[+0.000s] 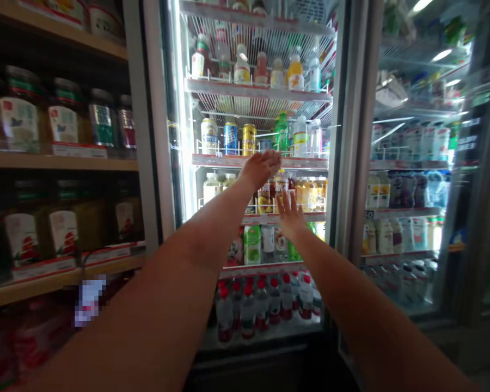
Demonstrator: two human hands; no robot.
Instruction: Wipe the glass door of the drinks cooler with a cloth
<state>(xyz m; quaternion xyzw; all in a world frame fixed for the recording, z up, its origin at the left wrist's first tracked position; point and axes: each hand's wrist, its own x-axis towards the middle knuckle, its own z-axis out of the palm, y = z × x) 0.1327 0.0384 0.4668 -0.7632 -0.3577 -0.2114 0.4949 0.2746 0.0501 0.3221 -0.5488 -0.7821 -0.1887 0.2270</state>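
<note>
Both my arms stretch forward into a lit drinks fridge. My left hand (262,167) is at the front edge of the can shelf (220,160), its fingers extended and together, with nothing seen in it. Lower and to the right, my right hand (291,215) is open with fingers spread, in front of a row of yellow-brown bottles (308,193). I cannot tell whether either hand touches anything. Near my left hand stand a gold can (249,139), a blue can (231,138) and a green bottle (282,133).
Higher up is a wire shelf of juice bottles (295,73). Red-capped bottles (248,313) fill the fridge bottom. At left, wooden shelves (61,160) hold large jars (20,117). A metal door frame (357,136) and another fridge with bottles (412,139) stand at right.
</note>
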